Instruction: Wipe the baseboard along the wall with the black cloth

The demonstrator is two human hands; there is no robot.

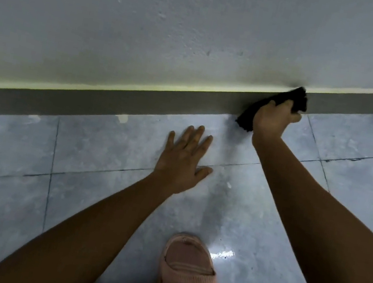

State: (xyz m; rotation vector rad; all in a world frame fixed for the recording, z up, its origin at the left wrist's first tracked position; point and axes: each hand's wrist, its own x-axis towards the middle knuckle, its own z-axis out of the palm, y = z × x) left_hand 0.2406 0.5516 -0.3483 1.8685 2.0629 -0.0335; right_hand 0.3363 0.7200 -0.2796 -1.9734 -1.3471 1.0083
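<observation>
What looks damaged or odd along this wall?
Two pale blotches mark the floor at the foot of the baseboard: one left of the left hand, another further left. The wall is pitted. The cloth sits normally.

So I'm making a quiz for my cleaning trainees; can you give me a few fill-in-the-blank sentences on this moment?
1. The right hand presses a ____ cloth against the baseboard.
2. The left hand rests flat on the tiled ____, fingers spread.
3. Above the baseboard runs a grey ____.
4. The slipper near the bottom edge is ____ in colour.

Missing words: black; floor; wall; pink
</observation>
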